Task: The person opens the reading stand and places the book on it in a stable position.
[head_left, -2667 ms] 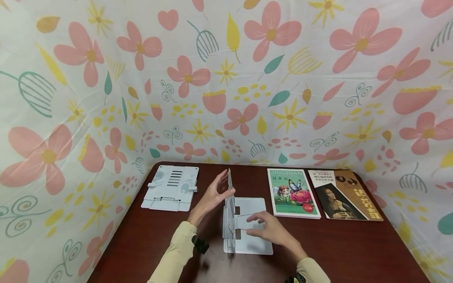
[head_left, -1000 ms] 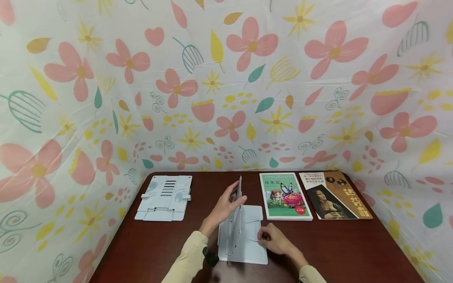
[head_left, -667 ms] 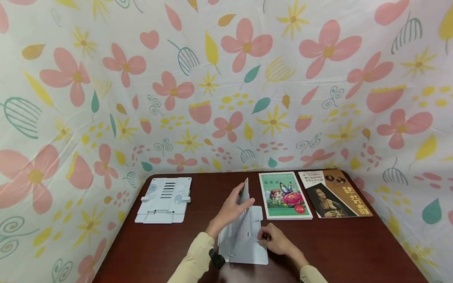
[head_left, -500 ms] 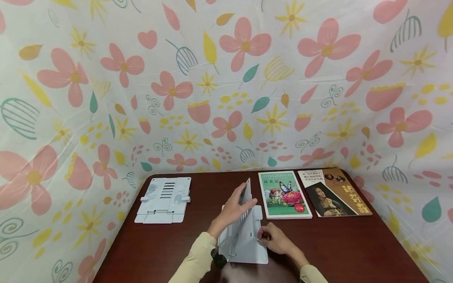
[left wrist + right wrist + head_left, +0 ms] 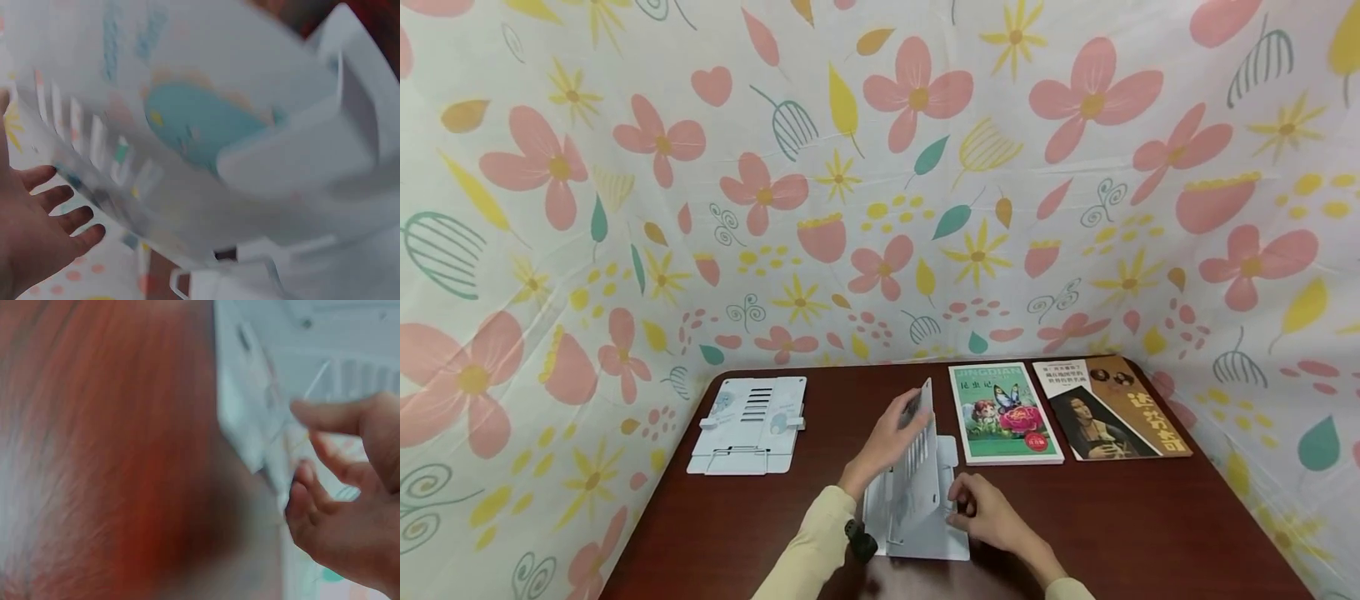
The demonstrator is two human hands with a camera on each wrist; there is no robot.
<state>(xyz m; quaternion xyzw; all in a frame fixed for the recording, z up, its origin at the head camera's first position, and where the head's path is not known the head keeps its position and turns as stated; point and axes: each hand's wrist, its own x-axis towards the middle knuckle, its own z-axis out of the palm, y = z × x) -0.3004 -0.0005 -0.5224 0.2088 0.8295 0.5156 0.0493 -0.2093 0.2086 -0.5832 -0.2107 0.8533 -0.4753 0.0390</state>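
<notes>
A white book stand [image 5: 917,467] stands unfolded on the table, its slotted panel raised steeply from the flat base and leaning to the right. A blue dinosaur print [image 5: 200,125] shows on the panel in the left wrist view. My left hand [image 5: 887,437] is at the panel's upper part, its fingers fairly straight and the tips against the panel's edge. Beside the base's right edge is my right hand [image 5: 992,517], with fingers loosely bent and parted. In the right wrist view that hand [image 5: 350,494] is close to the stand, with no object visibly held.
A second white book stand [image 5: 748,425] lies folded at the table's back left. A green children's book [image 5: 1006,414] and a brown book with a portrait [image 5: 1112,408] lie at the back right. Flowered cloth [image 5: 880,183] hangs behind the dark red table [image 5: 1120,517].
The stand's panel has swung from near vertical toward the right, the left hand moving with it. My right hand came off the base's middle to its right edge, and its curled fingers have since loosened.
</notes>
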